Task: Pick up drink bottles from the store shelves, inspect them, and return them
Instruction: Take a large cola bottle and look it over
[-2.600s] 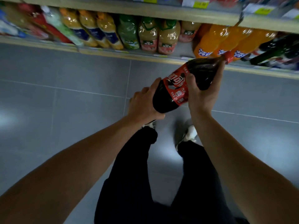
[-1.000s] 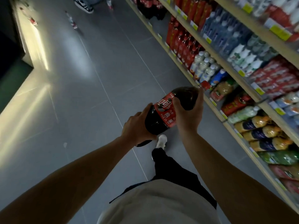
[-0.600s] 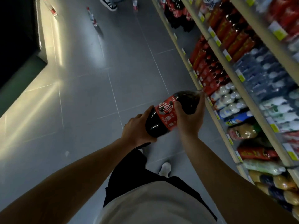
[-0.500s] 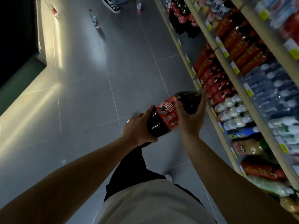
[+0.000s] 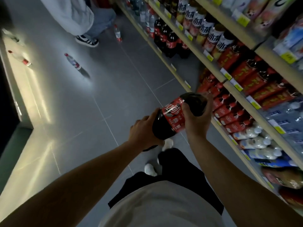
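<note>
Cola bottle point(image 5: 176, 116) held across both hands, long axis tilted up-right toward shelves point(image 5: 229, 84). Left hand point(image 5: 143, 131) cups base; right hand point(image 5: 197, 119) wraps shoulder, nearer shelves. Matching cola row point(image 5: 170, 40) well ahead of hands.

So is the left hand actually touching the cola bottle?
Touching. The head view shows the left hand cupped against the lower end of the cola bottle, fingers wrapped on it.
</note>
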### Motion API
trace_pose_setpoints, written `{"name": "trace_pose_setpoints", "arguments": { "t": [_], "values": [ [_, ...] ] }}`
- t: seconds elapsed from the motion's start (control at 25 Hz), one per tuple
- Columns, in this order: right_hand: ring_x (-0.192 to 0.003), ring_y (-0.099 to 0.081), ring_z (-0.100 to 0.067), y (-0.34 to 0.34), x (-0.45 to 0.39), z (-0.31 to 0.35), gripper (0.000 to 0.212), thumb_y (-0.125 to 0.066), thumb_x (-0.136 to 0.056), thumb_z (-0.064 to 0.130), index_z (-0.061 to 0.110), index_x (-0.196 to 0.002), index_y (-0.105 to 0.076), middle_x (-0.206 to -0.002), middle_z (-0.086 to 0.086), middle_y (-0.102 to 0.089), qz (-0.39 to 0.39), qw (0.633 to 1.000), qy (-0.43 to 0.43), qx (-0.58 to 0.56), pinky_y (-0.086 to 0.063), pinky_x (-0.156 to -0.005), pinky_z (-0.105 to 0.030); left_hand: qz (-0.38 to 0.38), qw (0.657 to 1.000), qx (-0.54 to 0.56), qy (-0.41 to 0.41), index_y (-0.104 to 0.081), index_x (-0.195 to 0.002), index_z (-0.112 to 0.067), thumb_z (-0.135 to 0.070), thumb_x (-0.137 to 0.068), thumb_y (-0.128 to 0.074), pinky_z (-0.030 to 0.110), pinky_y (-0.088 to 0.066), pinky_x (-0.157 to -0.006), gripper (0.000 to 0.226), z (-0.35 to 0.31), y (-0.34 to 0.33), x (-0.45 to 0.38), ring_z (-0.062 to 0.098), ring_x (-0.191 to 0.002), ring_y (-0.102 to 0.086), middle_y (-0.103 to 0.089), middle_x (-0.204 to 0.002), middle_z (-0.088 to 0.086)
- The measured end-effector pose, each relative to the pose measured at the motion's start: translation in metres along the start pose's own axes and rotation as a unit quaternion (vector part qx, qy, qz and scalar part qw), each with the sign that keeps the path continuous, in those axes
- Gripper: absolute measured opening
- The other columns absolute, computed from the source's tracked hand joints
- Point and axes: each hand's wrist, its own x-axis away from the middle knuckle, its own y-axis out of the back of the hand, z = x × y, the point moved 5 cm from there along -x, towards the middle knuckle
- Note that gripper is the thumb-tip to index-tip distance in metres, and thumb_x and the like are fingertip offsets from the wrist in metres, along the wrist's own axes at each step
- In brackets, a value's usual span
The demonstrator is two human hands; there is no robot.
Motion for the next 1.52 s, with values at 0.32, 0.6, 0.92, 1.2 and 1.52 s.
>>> {"name": "trace_pose_setpoints", "arguments": {
  "t": [0.32, 0.6, 0.92, 1.2, 1.52],
  "values": [
    [-0.139, -0.042, -0.020, -0.133, -0.190, 0.019, 0.099, -0.075, -0.069, 0.056, 0.042, -0.153, -0.024, -0.156, 0.005, -0.036, -0.110, 0.990, -0.071, -0.058, -0.048, -0.107, -0.048, 0.066, 0.992, -0.076, -0.076, -0.004, -0.150, -0.048, -0.052, -0.055, -0.085, 0.054, -0.052, -0.093, 0.125, 0.011, 0.096, -0.259, 0.031, -0.120, -0.056, -0.055, -0.136, -0.001],
    [-0.140, -0.040, -0.016, -0.203, -0.308, 0.053, 0.094, -0.077, -0.074, 0.046, 0.048, -0.150, -0.021, -0.156, 0.010, -0.035, -0.209, 0.966, -0.136, -0.064, -0.045, -0.109, -0.049, 0.149, 0.972, -0.093, -0.159, -0.005, -0.149, -0.047, -0.061, -0.051, -0.076, 0.057, -0.052, -0.091, 0.122, -0.006, 0.167, -0.422, 0.033, -0.115, -0.057, -0.056, -0.131, 0.000],
    [-0.135, -0.046, -0.008, -0.294, -0.370, 0.044, 0.097, -0.077, -0.069, 0.053, 0.042, -0.152, -0.028, -0.148, 0.012, -0.047, -0.449, 0.863, -0.184, -0.140, -0.046, -0.110, -0.040, 0.252, 0.884, -0.215, -0.328, -0.003, -0.150, -0.045, -0.055, -0.050, -0.084, 0.058, -0.051, -0.091, 0.129, -0.011, 0.196, -0.599, 0.037, -0.117, -0.058, -0.055, -0.133, 0.004],
    [-0.132, -0.050, -0.011, -0.342, -0.414, -0.033, 0.089, -0.079, -0.074, 0.037, 0.041, -0.150, -0.031, -0.144, 0.011, -0.050, -0.548, 0.804, -0.143, -0.182, -0.047, -0.107, -0.045, 0.230, 0.814, -0.229, -0.481, -0.012, -0.152, -0.039, -0.049, -0.051, -0.085, 0.052, -0.057, -0.080, 0.125, -0.001, 0.136, -0.703, 0.035, -0.110, -0.062, -0.059, -0.130, 0.007],
    [-0.137, -0.045, -0.014, -0.365, -0.495, -0.196, 0.091, -0.076, -0.074, 0.027, 0.034, -0.152, -0.029, -0.151, 0.003, -0.040, -0.608, 0.763, -0.051, -0.213, -0.045, -0.110, -0.044, 0.134, 0.777, -0.224, -0.573, -0.012, -0.153, -0.036, -0.052, -0.051, -0.077, 0.051, -0.055, -0.083, 0.122, 0.022, -0.022, -0.818, 0.036, -0.108, -0.062, -0.060, -0.129, 0.005]
  ]
}}
